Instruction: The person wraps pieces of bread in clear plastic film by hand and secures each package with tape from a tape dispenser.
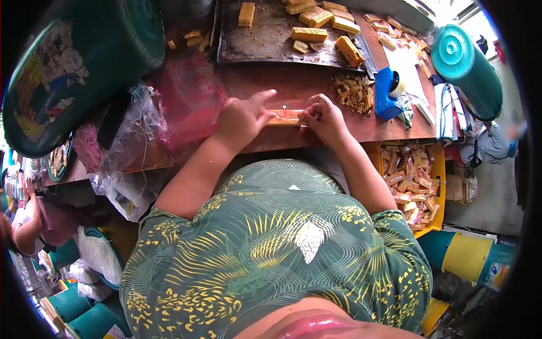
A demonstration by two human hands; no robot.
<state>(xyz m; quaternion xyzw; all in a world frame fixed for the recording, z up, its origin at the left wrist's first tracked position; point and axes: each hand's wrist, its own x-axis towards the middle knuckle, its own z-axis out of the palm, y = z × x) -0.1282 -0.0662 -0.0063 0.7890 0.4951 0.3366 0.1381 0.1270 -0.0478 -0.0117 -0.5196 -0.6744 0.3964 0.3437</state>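
Observation:
A biscuit bar (285,117) in a clear wrapper with a reddish print lies level between my hands, just above the table's near edge. My left hand (240,121) is closed on its left end, with the index finger stretched out past it. At the right end, the fingertips of my right hand (326,120) pinch the wrapper. Unwrapped biscuit bars (309,34) rest on a dark metal tray (254,48) beyond my hands. A pile of broken biscuit pieces (354,95) lies to the right of my right hand.
A blue tape dispenser (388,96) stands at the right. Below it, a yellow crate (440,186) holds many wrapped bars. Red plastic film (189,96) and clear bags (132,135) lie left. A large green bucket (96,68) stands far left; another person (28,226) sits beyond.

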